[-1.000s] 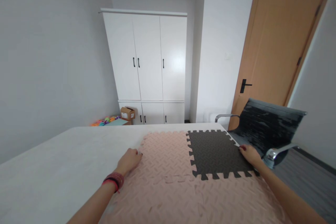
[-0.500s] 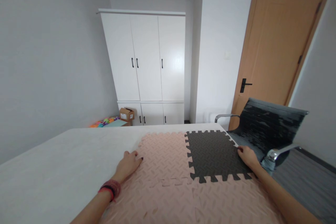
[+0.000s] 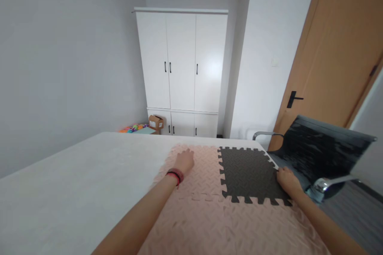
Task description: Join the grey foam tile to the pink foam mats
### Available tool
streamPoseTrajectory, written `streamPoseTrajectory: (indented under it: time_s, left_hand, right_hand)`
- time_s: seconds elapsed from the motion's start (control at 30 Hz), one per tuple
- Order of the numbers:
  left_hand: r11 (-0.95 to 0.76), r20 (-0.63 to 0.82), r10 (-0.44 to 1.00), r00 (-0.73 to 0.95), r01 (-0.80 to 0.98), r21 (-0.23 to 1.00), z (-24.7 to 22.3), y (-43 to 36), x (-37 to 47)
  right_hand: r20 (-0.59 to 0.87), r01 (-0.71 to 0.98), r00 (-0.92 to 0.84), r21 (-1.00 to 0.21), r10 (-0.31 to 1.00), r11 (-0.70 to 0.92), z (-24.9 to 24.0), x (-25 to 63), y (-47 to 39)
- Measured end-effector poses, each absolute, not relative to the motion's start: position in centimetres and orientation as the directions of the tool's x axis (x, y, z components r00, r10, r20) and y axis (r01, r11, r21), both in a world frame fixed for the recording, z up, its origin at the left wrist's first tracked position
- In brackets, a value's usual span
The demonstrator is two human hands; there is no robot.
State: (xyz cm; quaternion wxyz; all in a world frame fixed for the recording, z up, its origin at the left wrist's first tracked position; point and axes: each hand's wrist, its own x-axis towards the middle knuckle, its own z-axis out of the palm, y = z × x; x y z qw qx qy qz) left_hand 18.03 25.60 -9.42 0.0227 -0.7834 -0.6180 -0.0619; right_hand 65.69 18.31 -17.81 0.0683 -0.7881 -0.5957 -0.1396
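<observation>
Pink foam mat tiles (image 3: 209, 215), locked together by their toothed edges, cover the near right part of the white counter (image 3: 74, 183). Every place below is told from these pink tiles. Beyond them, against the far wall, stands a white cupboard (image 3: 182, 67) with dark handles. To their right and behind, a wooden door (image 3: 338, 55) with a black handle fills the corner, and a black office chair (image 3: 323, 155) with chrome armrests stands just off their right edge. A dark grey foam tile (image 3: 249, 173) is set into their far right corner, its teeth meshed with the pink on two sides. The left hand (image 3: 184, 160), with a red and black band (image 3: 175, 175) on its wrist, lies flat and open on the far pink tile, palm down. The right hand (image 3: 287, 180) rests on the right edge of the grey tile, fingers bent down over it; whether it grips the edge I cannot tell. A small cardboard box (image 3: 156, 122) sits on the floor by the cupboard's foot, far beyond the tiles.
</observation>
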Motion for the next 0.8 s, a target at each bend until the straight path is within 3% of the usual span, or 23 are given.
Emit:
streamPoseTrajectory:
  time_s: [0.1,0.17,0.53,0.8]
  left_hand:
    - [-0.495,0.115,0.867,0.485,0.865,0.085,-10.0,27.1,25.0]
    - [-0.565,0.131,0.823,0.553,0.82,0.088,-10.6,27.9,28.6]
    - [-0.552,0.173,0.823,0.542,0.833,0.018,-13.0,31.1,32.4]
    - [-0.56,0.066,0.829,0.556,0.822,0.103,-13.0,33.0,31.7]
  right_hand:
    - [0.332,0.941,0.242,0.149,0.912,-0.304,-17.4,64.3,18.1]
    - [0.351,0.931,0.232,0.19,0.907,-0.312,-17.1,63.6,18.1]
    - [0.351,0.924,0.205,0.238,0.914,-0.299,-16.6,63.6,18.6]
    - [0.312,0.936,0.246,0.168,0.918,-0.308,-16.3,63.5,18.6]
